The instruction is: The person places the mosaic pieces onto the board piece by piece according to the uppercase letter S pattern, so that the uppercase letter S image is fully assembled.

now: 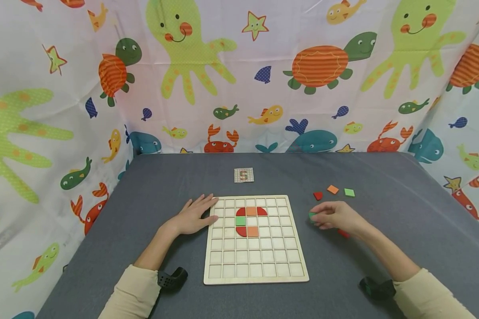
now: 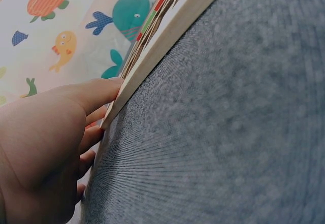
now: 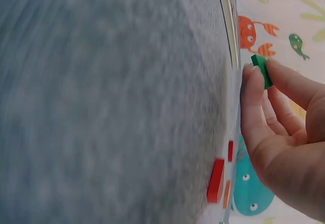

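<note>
A wooden grid board (image 1: 255, 270) lies on the grey table, with red, orange and green pieces set in its upper cells. My left hand (image 1: 193, 215) rests at the board's upper left edge, its fingers fairly straight; in the left wrist view the thumb (image 2: 104, 93) touches the wooden rim. Between thumb and fingertips, my right hand (image 1: 335, 217) pinches a small green piece (image 3: 262, 71), to the right of the board. A red piece (image 1: 343, 233) lies partly hidden beneath that hand.
Beyond the right hand lie a red piece (image 1: 318, 195), an orange square (image 1: 333, 189) and a light green square (image 1: 349, 192). A small pattern card (image 1: 244, 175) with a gridded figure sits behind the board. A curtain printed with sea animals (image 1: 231, 88) surrounds the table.
</note>
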Tool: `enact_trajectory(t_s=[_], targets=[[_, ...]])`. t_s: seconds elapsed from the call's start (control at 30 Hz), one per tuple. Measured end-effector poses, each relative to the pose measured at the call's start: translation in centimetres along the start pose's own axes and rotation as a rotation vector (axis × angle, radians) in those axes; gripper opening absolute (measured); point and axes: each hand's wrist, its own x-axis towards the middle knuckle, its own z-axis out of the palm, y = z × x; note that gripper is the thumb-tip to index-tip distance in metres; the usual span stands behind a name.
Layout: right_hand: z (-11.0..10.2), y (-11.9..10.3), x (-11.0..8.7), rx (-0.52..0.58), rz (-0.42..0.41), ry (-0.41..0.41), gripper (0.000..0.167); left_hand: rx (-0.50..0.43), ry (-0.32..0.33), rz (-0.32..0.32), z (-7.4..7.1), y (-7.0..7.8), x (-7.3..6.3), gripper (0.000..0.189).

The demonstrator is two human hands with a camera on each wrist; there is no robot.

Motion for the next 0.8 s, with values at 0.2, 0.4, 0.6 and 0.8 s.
enact_trajectory(t_s=[0.2,0.4,0.6,0.8], targets=[[1.1,-0.5,0.3,-0.067,0.002,0.017,0.036,-0.004,0.001,0.004,0.0,0.0,-0.1,0.064],[2.1,-0.9,0.7,-0.059,0.010,0.014,0.035,-0.011,0.008,0.014,0.1,-0.1,-0.1,0.064],[2.8,-1.3,1.1,-0.092,0.021,0.037,0.035,-0.004,0.002,0.004,0.0,-0.1,-0.1,0.064],[3.6,-1.8,1.4,-0.113,0.031,0.049,0.034,-0.003,0.004,0.009,0.2,-0.3,0.0,0.064]])
